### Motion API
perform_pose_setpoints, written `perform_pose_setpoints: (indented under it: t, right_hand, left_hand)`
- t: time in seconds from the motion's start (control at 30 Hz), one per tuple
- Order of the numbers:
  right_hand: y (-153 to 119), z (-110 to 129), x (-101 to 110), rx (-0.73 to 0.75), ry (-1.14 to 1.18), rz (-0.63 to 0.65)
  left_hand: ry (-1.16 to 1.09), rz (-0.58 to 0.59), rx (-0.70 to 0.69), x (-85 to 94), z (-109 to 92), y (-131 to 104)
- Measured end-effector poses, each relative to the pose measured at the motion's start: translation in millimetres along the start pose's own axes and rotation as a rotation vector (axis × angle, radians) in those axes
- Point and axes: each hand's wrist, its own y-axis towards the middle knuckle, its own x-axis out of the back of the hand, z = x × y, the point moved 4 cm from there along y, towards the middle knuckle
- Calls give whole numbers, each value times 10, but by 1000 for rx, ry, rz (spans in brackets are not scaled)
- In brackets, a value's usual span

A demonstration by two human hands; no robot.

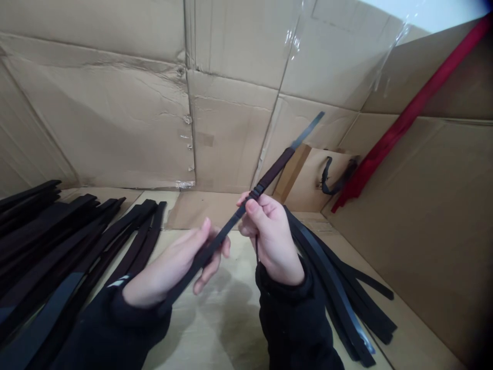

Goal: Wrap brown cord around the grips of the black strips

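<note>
While cardboard walls enclose the pale tabletop, a broad spread of dark strips lies at left and a smaller dark bundle at right; a red strip slants down the right wall. Near the far right corner stands a brown paper bag, its contents hidden. Held above the tabletop, the dark strap points its long axis diagonally from near left to far right. Loosely spread, the left hand lies along it; the right hand pinches it beside a buckle.
</note>
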Motion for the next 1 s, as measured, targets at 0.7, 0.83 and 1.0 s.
perform_pose_setpoints:
  t: [0.7, 0.83, 1.0]
  right_hand:
    - [-140, 177, -83, 92, -69, -39]
    - [-121, 198, -57, 136, -176, -150]
    - [-105, 149, -68, 64, -182, -85]
  left_hand:
    - [-330, 237, 82, -238, 119, 11]
    - [297, -294, -126, -80, 57, -1]
    - [121, -250, -35, -99, 86, -1]
